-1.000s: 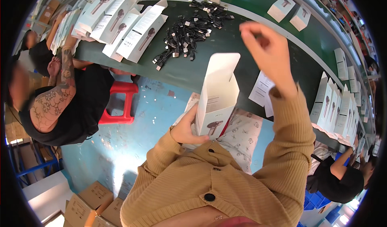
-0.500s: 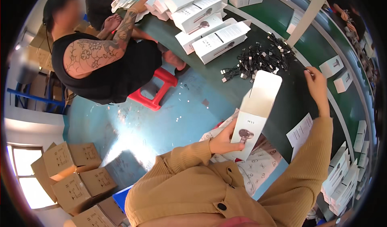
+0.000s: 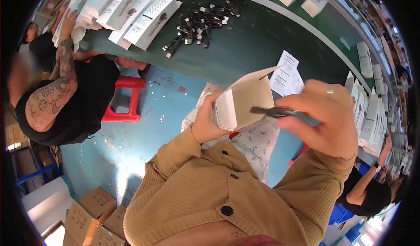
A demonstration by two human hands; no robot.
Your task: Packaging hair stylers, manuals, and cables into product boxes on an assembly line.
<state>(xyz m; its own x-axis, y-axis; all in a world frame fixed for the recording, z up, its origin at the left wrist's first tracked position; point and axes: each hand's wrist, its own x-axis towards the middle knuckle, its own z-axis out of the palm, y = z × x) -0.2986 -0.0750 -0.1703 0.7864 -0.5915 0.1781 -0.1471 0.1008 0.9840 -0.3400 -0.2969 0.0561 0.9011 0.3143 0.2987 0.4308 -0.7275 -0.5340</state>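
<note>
My left hand [image 3: 205, 123] grips a white carton [image 3: 225, 115] by its closed side, fingers wrapped round it. The carton is tilted with its open end facing up and to the right, and its flap stands out at the top. In my right hand [image 3: 328, 121], blurred by motion, a bundled black cable [image 3: 275, 111] is pinched between thumb and fingers. The cable's end lies in front of the carton's opening. Beyond the carton, a pile of black cables [image 3: 199, 27] with light plugs rests on the dark table. Printed white leaflets [image 3: 284, 75] lie just behind my right hand.
Several white cartons [image 3: 151, 20] are stacked at the far left of the table [image 3: 262, 31]. More cartons [image 3: 369, 119] stand in a row at right. A person [image 3: 57, 97] sits at left by a red stool [image 3: 127, 99]; another person's arm [image 3: 369, 180] shows at right. Brown boxes [image 3: 87, 211] sit on the floor.
My right hand has come back from the table's far side to the carton, now with a black cable in it. The carton has tipped, its opening turned toward that hand. The view has swung right.
</note>
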